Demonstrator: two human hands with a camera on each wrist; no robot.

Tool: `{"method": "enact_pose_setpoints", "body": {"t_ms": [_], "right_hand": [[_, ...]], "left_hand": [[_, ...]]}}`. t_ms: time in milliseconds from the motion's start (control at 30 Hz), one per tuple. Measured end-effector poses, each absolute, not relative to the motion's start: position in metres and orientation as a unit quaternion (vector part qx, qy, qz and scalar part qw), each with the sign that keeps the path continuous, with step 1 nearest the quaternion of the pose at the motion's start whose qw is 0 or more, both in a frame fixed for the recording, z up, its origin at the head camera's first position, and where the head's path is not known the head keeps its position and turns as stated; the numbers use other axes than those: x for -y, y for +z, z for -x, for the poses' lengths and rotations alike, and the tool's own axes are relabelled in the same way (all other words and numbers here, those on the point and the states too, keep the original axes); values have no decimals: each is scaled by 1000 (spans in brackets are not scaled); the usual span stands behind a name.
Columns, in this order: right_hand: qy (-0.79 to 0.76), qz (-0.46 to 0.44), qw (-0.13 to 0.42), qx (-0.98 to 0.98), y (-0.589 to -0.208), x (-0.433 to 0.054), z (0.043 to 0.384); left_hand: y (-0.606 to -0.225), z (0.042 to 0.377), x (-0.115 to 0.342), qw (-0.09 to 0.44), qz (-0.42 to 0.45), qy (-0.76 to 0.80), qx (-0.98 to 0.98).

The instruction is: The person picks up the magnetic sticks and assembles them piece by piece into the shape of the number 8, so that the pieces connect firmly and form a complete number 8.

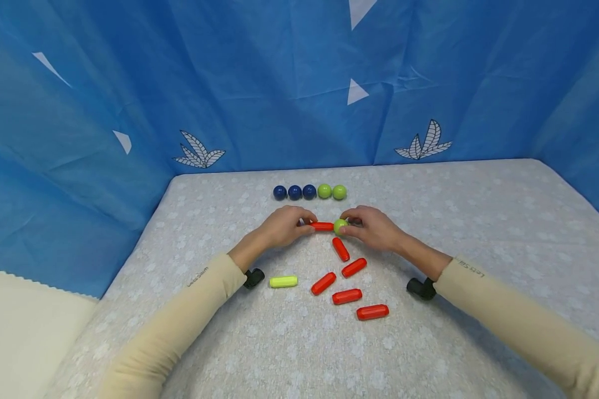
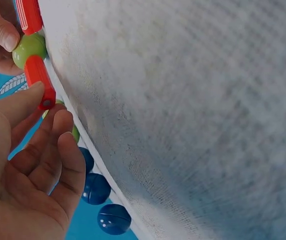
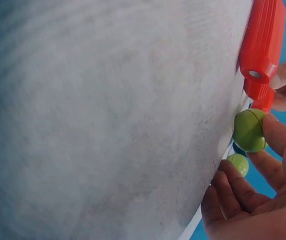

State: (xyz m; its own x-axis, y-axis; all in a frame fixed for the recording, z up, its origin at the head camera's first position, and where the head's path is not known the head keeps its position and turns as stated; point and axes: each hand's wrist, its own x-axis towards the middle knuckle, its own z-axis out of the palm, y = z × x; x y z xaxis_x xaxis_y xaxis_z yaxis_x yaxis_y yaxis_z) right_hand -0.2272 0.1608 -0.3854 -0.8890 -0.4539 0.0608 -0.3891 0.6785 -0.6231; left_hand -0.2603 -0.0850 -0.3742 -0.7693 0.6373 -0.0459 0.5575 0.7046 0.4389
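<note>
Between finger and thumb my left hand (image 1: pixel 285 226) pinches the outer end of a red rod (image 1: pixel 322 226). The rod's other end meets a green ball (image 1: pixel 340 226), which my right hand (image 1: pixel 374 227) pinches from the right. In the left wrist view the red rod (image 2: pixel 39 80) shows a small dark spot on its end face, and the green ball (image 2: pixel 30 51) touches its far end. The right wrist view has the ball (image 3: pixel 249 131) between thumb and fingers. Just in front of the ball lies a loose red rod (image 1: pixel 341 249).
Behind the hands stands a row of dark blue balls (image 1: pixel 294 192) and green balls (image 1: pixel 324 191). Several red rods (image 1: pixel 346 296) lie scattered nearer me. A yellow rod (image 1: pixel 283 281) lies to their left. A blue curtain (image 1: pixel 289 83) hangs behind the patterned tablecloth (image 1: pixel 219 343).
</note>
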Motion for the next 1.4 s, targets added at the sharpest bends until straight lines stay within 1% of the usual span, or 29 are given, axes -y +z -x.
{"method": "enact_pose_setpoints", "body": {"t_ms": [333,500,567,667,867,967,1100,1300,1400], "right_hand": [[-323,237,42,-915,-386,-161,228],[-317,234,43,-918,-385,-160,227],[-317,235,41,-918,-385,-160,227],[-319,239,36,-916,-385,-160,227],[-324,241,33,-915,-383,-160,227],[-325,239,35,-914,-384,-161,228],[-326,241,36,-913,-385,-161,228],[-326,233,36,-915,-386,-160,227],[-325,232,37,-916,-387,-160,227]], "left_hand": [[-377,260,89,98,-322,218,-916],[-377,264,96,121,-299,298,-898],[-376,268,100,121,-281,341,-889],[-374,275,107,93,-249,384,-884],[-376,292,121,-11,-158,412,-897],[-380,300,125,-34,-114,416,-901],[-383,308,130,-15,-87,425,-901],[-384,314,129,27,-103,372,-922],[-385,314,128,36,-102,357,-928]]}}
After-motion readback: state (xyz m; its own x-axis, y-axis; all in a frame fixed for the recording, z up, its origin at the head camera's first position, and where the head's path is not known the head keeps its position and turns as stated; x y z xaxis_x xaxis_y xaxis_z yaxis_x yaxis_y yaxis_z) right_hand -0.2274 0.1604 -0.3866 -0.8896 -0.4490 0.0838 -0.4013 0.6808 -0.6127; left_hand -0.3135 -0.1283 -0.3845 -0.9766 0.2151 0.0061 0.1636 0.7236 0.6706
